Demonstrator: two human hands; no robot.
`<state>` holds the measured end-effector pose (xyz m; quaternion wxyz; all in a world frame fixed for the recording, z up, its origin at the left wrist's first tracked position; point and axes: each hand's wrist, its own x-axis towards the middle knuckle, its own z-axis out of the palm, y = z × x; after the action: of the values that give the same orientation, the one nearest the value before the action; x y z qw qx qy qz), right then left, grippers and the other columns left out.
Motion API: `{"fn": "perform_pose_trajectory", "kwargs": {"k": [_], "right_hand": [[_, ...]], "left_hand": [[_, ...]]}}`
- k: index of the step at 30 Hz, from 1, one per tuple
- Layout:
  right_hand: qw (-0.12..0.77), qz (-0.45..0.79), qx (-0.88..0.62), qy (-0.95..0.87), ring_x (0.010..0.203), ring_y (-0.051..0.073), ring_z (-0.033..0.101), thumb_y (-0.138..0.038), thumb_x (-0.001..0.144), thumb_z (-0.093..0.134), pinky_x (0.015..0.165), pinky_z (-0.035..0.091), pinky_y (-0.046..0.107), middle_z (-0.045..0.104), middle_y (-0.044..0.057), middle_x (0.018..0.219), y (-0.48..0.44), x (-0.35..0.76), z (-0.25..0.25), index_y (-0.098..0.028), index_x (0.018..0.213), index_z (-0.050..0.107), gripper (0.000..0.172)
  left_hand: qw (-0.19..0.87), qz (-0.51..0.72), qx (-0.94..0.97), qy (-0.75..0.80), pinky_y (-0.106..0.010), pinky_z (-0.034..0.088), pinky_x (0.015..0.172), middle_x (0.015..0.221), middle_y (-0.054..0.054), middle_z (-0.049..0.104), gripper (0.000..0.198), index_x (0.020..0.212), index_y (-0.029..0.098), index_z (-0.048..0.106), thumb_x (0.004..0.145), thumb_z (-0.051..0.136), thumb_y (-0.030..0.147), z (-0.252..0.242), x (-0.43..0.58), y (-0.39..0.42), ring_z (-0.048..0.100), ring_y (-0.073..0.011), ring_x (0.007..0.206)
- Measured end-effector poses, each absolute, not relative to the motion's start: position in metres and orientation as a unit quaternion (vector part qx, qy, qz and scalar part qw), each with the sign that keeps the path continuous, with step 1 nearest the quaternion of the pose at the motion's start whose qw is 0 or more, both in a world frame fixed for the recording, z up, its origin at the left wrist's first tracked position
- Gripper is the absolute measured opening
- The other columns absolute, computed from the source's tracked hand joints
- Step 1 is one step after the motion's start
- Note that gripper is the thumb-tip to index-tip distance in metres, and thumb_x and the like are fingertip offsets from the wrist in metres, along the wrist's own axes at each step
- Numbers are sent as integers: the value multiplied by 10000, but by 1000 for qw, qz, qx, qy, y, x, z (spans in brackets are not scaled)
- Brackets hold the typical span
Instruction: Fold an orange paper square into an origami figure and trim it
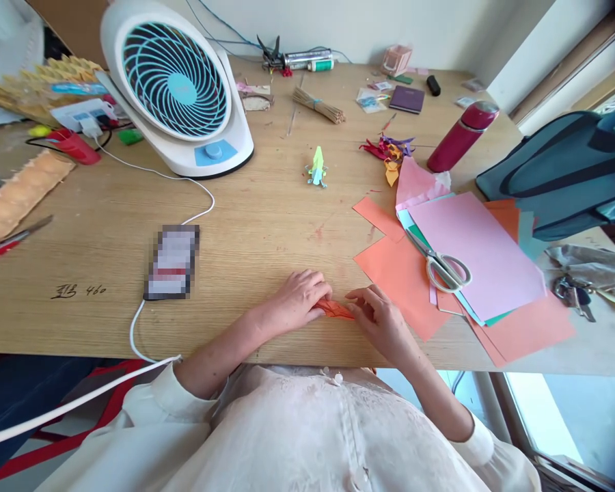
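A small piece of folded orange paper (337, 309) lies between my two hands near the table's front edge. My left hand (301, 298) is closed over its left end, fingers curled down onto it. At the other end, my right hand (376, 316) pinches the paper between thumb and fingers. Parts of the paper are hidden under the fingers. Farther back stands a small yellow-green and blue folded paper figure (317, 168). To the right of my hands are loose orange sheets (402, 283) and a pink sheet (486, 253), with white-handled scissors (448, 272) on top.
A white fan (179, 89) stands at the back left, and a phone (172, 262) with a white cable lies left of my hands. A red flask (461, 137), several folded paper pieces (389, 154) and a blue-green bag (558, 171) are on the right.
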<state>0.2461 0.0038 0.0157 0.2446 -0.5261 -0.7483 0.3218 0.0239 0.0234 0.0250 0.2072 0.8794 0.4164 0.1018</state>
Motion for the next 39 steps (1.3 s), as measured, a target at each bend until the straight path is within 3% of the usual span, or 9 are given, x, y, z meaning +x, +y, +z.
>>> {"fn": "perform_pose_trajectory", "kwargs": {"k": [7, 13, 17, 23, 27, 32, 39], "right_hand": [[192, 380, -477, -769, 648, 128, 535, -381, 961, 533, 591, 440, 259, 593, 14, 802, 14, 260, 17, -225, 891, 744, 272], [181, 488, -460, -719, 608, 119, 447, -457, 914, 579, 540, 346, 251, 586, -2, 706, 23, 261, 24, -189, 820, 717, 316], [239, 571, -448, -645, 568, 107, 380, -487, 866, 637, 516, 280, 249, 491, -31, 606, 31, 249, 22, -181, 698, 626, 349], [312, 588, -427, -611, 601, 119, 445, -526, 851, 654, 570, 358, 258, 552, -8, 653, 51, 221, 23, -184, 723, 606, 368], [361, 596, -416, -585, 590, 116, 471, -559, 840, 651, 608, 405, 262, 553, -12, 628, 65, 200, 27, -190, 695, 579, 403], [391, 584, -416, -578, 563, 110, 468, -553, 829, 662, 581, 387, 250, 555, -15, 601, 88, 181, 26, -188, 682, 597, 398], [381, 571, -432, -585, 535, 118, 473, -598, 767, 698, 547, 365, 255, 570, -5, 578, 108, 173, 6, -179, 644, 636, 441]], "left_hand": [[271, 119, 869, 397, -311, 400, 825, 842, 13, 666, 140, 857, 188, 552, 830, 594, 58, 27, 30, 24, 612, -169, 810], [327, 158, 830, 424, -229, 403, 631, 775, 43, 659, 276, 1013, 218, 595, 769, 614, 90, 42, 22, 45, 600, -135, 661], [340, 233, 801, 433, -225, 435, 693, 827, 38, 690, 374, 1119, 235, 600, 774, 651, 98, 71, 16, 59, 642, -142, 751], [418, 360, 708, 442, -283, 486, 839, 774, 43, 678, 658, 1357, 231, 502, 752, 741, 134, 82, 5, 78, 654, -142, 775], [580, 449, 555, 391, -271, 491, 777, 743, 14, 641, 533, 1191, 136, 639, 726, 820, 325, 67, 3, 95, 621, -131, 732], [579, 465, 550, 382, -254, 472, 716, 777, -34, 669, 384, 837, 103, 729, 740, 790, 469, 57, 7, 109, 597, -130, 726], [552, 464, 557, 411, -242, 444, 660, 737, -13, 648, 338, 765, 128, 749, 705, 810, 455, 34, 1, 118, 573, -131, 687]]}}
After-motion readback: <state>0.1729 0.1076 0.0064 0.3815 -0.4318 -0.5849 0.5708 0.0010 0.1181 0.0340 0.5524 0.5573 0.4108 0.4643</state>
